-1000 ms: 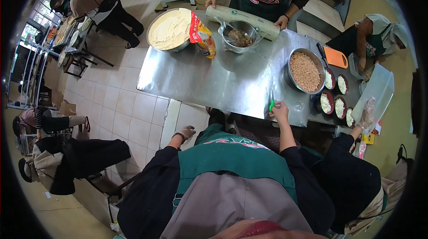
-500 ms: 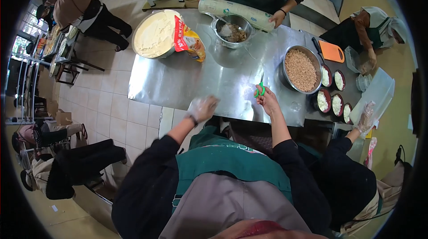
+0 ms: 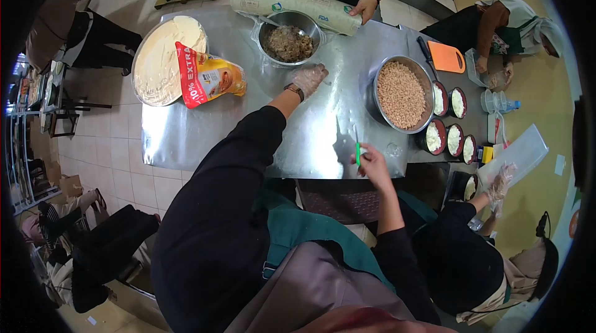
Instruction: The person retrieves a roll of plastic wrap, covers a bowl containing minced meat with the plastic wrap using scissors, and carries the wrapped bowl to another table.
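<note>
My left hand [image 3: 308, 80], in a clear plastic glove, reaches over the steel table just below a metal bowl [image 3: 287, 38] of brownish mix with a spoon in it. Its fingers are together; what they pinch, if anything, is too small to make out. Green-handled scissors [image 3: 358, 153] are in my right hand [image 3: 374, 165] near the table's front edge, blades pointing away from me. Behind the bowl, a co-worker across the table holds a large roll of plastic film [image 3: 295, 7] with both hands.
On the left stand a wide bowl of cream-coloured spread [image 3: 158, 63] and a red and yellow pouch [image 3: 208, 76]. A bowl of brown crumbs [image 3: 403, 94], small bowls of white food [image 3: 455, 140] and an orange board [image 3: 446, 57] are on the right. Co-workers stand at the right.
My left hand has risen from below the table edge and reached forward to the metal bowl. The scissors remain in my right hand. The view has shifted, so the table sits further left.
</note>
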Demonstrator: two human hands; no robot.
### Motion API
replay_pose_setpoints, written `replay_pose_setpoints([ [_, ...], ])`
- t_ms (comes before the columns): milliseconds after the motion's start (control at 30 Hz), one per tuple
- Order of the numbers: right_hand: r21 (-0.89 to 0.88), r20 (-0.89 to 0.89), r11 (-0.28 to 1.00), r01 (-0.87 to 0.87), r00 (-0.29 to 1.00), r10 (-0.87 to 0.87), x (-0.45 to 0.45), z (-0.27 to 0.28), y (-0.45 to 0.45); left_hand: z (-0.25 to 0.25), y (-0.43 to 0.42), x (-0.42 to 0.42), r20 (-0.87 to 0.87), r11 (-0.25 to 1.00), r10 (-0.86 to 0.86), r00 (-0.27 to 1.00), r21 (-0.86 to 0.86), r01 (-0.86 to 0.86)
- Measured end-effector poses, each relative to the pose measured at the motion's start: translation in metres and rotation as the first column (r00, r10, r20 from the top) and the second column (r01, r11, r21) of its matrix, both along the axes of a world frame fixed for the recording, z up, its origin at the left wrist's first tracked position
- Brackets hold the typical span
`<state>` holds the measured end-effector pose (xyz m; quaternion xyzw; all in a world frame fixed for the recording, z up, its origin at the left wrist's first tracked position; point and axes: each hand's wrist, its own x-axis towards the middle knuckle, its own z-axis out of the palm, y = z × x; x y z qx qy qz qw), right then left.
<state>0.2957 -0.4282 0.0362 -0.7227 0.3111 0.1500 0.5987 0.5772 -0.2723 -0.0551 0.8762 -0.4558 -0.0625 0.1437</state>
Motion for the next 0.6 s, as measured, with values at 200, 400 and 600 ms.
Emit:
replay_pose_setpoints([
  [200,-0.379,0.056,0.854,-0.357,0.912,0.407,0.097,-0.036,-0.07,-0.012,0.016,-0.024,-0.18,0.918,0.04,0.983,-0.381,-0.108],
  [400,-0.004,-0.39,0.823,-0.569,0.758,0.522,0.225,0.008,-0.063,-0.007,0.028,-0.05,-0.135,0.868,0.023,0.991,-0.489,-0.086],
  [600,0.166,-0.479,0.741,-0.65,0.604,0.637,0.282,0.004,-0.041,-0.014,0.029,-0.059,-0.21,0.838,0.04,0.977,-0.525,-0.147],
])
